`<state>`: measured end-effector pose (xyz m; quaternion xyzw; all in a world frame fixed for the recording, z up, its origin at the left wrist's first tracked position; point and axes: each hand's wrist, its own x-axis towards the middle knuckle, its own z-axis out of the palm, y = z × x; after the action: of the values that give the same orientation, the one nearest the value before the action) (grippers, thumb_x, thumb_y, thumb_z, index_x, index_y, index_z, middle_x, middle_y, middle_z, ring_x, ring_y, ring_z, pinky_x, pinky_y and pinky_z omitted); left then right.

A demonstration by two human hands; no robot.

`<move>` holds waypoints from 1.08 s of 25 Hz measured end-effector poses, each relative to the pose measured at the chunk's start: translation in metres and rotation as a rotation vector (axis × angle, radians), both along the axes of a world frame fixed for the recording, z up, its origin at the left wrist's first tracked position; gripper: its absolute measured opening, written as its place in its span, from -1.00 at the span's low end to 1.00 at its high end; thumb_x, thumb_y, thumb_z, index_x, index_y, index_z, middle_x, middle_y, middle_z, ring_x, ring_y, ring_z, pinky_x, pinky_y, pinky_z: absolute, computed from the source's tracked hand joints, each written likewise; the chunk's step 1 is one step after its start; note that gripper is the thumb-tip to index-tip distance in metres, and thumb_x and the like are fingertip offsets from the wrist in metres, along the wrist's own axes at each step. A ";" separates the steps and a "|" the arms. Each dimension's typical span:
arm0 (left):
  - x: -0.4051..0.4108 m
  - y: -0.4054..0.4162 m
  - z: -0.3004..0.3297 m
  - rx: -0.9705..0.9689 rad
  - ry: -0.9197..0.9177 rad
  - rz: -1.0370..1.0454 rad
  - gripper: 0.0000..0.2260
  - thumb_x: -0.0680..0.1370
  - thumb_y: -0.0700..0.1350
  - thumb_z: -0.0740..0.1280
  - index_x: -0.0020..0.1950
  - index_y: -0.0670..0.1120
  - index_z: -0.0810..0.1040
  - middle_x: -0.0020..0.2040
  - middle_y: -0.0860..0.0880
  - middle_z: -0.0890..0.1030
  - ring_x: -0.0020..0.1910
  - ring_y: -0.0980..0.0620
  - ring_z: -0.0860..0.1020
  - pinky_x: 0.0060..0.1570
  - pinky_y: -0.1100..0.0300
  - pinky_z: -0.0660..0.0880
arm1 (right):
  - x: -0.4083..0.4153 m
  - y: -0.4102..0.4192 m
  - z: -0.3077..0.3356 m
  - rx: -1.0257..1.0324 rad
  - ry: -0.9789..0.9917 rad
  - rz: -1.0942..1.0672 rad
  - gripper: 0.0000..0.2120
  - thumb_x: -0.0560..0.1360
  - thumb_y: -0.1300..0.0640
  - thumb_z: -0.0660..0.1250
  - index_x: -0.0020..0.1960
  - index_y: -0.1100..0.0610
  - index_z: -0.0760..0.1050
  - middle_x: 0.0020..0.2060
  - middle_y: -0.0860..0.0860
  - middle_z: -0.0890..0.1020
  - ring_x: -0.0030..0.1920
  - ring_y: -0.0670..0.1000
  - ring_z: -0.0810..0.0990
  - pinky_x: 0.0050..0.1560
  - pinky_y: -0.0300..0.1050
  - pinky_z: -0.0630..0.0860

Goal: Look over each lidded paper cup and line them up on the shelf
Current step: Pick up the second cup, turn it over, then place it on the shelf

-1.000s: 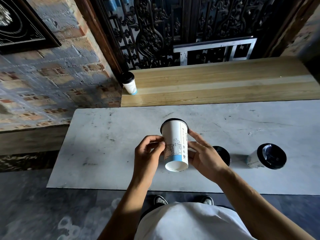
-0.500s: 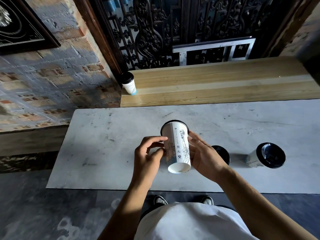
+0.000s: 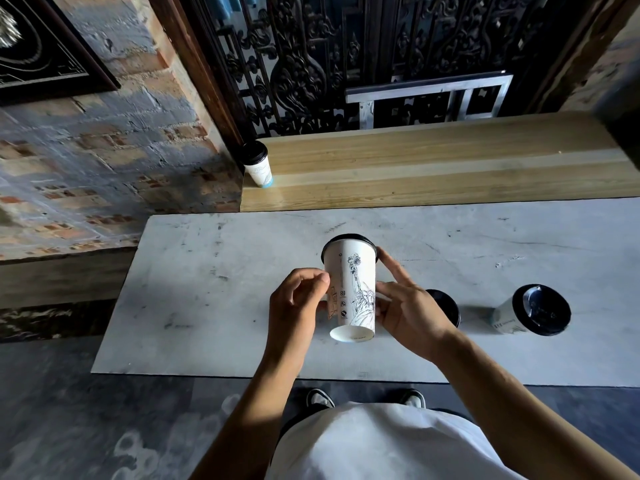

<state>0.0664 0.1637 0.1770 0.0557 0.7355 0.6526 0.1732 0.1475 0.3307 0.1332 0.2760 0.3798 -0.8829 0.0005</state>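
One lidded cup [image 3: 258,164] already stands at the left end of the shelf [image 3: 450,161]; you hold a second cup [image 3: 351,289] tilted above the worktop [image 3: 207,289], fingers [image 3: 388,268] of both hands pinching its sides, while two cups [image 3: 533,313] wait to its right.

My right hand [image 3: 405,313] hides most of the cup [image 3: 445,304] at three o'clock; only its black lid shows.

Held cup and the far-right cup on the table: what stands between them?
In the head view, another black-lidded cup stands there, mostly hidden behind the right hand.
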 end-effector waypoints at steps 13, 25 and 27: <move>0.003 0.002 -0.007 0.032 -0.053 0.010 -0.92 0.53 -0.29 0.47 -0.05 -0.13 0.64 -0.25 0.11 0.72 -0.25 0.20 0.64 -0.15 0.33 0.57 | 0.002 -0.001 -0.005 -0.065 -0.025 0.072 -0.58 0.52 0.01 0.31 0.37 -0.01 0.54 0.19 0.22 0.54 0.05 0.17 0.55 0.12 0.11 0.42; 0.002 -0.001 -0.010 0.051 0.062 -0.056 -0.69 0.42 -0.33 0.28 -0.06 -0.01 0.73 0.02 -0.22 0.66 -0.07 -0.04 0.64 0.03 -0.03 0.59 | 0.005 0.005 0.000 0.015 -0.003 0.071 -0.45 0.45 0.15 0.29 0.41 -0.20 0.45 0.13 0.24 0.65 0.09 0.20 0.58 0.07 0.14 0.55; 0.004 0.001 -0.012 0.044 0.023 -0.034 -0.72 0.41 -0.29 0.29 -0.07 -0.02 0.73 -0.01 -0.22 0.69 -0.06 -0.06 0.64 0.07 -0.09 0.57 | 0.004 0.006 -0.002 0.026 -0.004 0.073 -0.44 0.49 0.20 0.25 0.42 -0.22 0.45 0.05 0.18 0.67 -0.02 0.16 0.62 -0.02 0.04 0.60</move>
<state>0.0701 0.1642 0.1655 0.0794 0.7219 0.6649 0.1744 0.1520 0.3363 0.1314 0.2638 0.4012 -0.8767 0.0296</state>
